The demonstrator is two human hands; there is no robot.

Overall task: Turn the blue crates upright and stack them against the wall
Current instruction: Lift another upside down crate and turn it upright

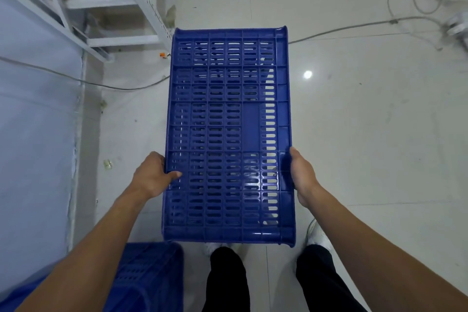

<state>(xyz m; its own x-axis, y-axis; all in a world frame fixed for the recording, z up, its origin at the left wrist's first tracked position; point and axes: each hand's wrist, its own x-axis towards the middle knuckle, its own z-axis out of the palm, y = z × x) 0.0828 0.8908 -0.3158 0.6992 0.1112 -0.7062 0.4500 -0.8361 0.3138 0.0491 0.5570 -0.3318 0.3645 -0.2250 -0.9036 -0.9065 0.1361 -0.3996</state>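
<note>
Crate (229,134), long axis pointing away from the person, gripped at near sides by left hand (152,176) and right hand (302,178).

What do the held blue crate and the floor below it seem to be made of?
The blue crate looks like moulded plastic, glossy: one even colour, a ribbed grid of slots, soft highlights along its rim. The floor is probably polished or glazed tile: pale, with thin joint lines and a sharp reflected light spot.
</note>
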